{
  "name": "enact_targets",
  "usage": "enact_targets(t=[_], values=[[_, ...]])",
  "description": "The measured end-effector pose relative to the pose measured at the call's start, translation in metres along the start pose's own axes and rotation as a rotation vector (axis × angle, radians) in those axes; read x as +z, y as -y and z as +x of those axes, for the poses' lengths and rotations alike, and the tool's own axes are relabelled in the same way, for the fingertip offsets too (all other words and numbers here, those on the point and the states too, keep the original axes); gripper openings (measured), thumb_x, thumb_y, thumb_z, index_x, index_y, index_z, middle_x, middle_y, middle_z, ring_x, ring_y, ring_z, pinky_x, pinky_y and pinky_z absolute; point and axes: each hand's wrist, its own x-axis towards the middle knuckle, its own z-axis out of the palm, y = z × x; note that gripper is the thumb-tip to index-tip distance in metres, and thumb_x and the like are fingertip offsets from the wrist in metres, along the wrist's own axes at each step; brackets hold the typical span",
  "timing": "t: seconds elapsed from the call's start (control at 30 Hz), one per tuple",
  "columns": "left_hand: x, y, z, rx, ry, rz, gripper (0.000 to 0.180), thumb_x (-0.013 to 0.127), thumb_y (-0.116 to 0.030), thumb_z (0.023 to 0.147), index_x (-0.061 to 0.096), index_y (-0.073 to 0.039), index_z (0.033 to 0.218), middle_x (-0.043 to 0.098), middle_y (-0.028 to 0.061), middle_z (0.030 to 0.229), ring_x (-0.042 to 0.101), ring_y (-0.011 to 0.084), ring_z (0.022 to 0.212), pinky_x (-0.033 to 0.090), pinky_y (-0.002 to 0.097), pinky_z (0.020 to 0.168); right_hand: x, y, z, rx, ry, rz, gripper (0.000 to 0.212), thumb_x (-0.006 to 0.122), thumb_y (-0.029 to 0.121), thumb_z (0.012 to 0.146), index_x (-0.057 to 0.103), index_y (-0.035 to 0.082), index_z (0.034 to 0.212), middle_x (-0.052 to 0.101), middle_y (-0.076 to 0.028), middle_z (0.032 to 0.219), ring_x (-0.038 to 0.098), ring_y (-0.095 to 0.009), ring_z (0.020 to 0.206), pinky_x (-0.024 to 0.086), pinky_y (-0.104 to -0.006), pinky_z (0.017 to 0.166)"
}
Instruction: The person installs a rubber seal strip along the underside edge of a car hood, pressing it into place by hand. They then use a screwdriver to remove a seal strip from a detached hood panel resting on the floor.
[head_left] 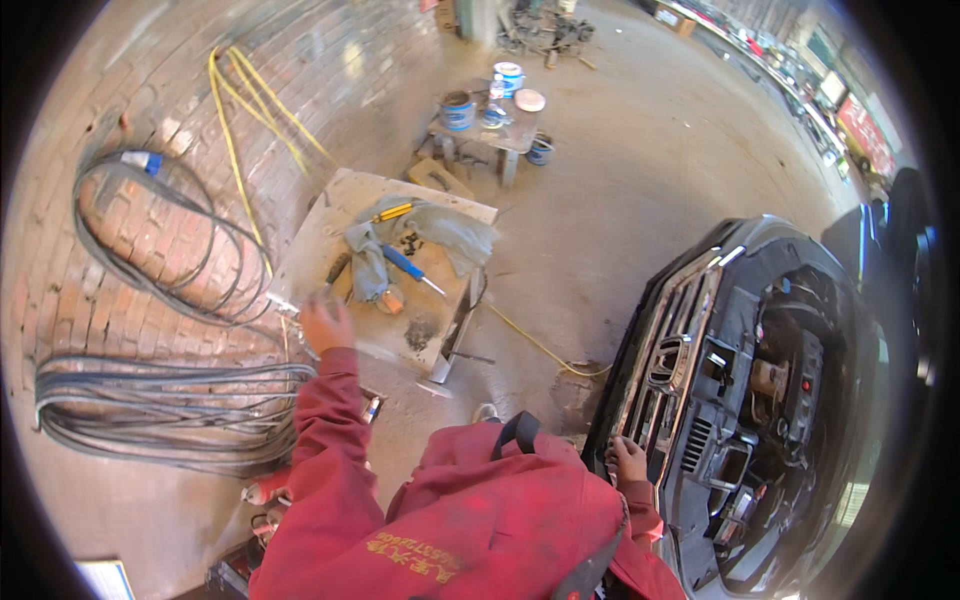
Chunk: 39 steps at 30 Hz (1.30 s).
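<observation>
The left hand (325, 325) reaches out in a red sleeve to the near edge of the board (330, 215), a pale, stained square slab lying flat on a low stand; the fingers look curled, and whether they grip anything is blurred. On the board, just beyond the hand, lies a crumpled grey rag (440, 232), with a blue-handled screwdriver (408, 266) resting across it and a yellow-handled one (392, 212) at its far side. The right hand (628, 462) rests, fingers bent, on the chrome grille (668, 350), well right of the board.
</observation>
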Motion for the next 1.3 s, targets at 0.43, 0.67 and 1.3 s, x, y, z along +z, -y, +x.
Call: enact_targets(t=[0.43,0.67,1.3], values=[[0.049,-0.084,0.061,0.938,0.513,-0.109,0.036,0.070,-0.006,0.066,0.070,-0.011,0.102,0.062,0.0148,0.108,0.057,0.0369,0.108,0.046,0.0487,0.095,0.029,0.062,0.013,-0.286,-0.055,-0.086,0.041,0.070,0.030,0.093,0.069,-0.002,0.118,0.074,-0.012,0.091,0.070,-0.015,0.072,0.056,-0.0309,0.065],[0.103,-0.078,0.076,1.031,0.743,0.321,0.035,0.082,-0.016,0.058,0.068,-0.016,0.091,0.063,0.0080,0.100,0.058,0.0297,0.104,0.045,0.0451,0.091,-0.004,0.049,0.055,-0.064,-0.058,-0.151,0.040,0.069,0.034,0.092,0.071,0.001,0.113,0.074,-0.009,0.080,0.070,-0.015,0.068,0.057,-0.0313,0.062],[0.028,-0.297,0.110,0.222,0.822,-0.565,0.029,0.060,-0.022,0.098,0.054,0.003,0.113,0.064,0.0133,0.092,0.061,0.0227,0.079,0.051,0.0369,0.074,-0.167,0.091,0.218,0.084,-0.904,-0.574,0.102,0.079,0.038,0.078,0.027,-0.004,0.154,0.024,-0.022,0.163,0.020,-0.036,0.152,0.022,-0.0480,0.122]])
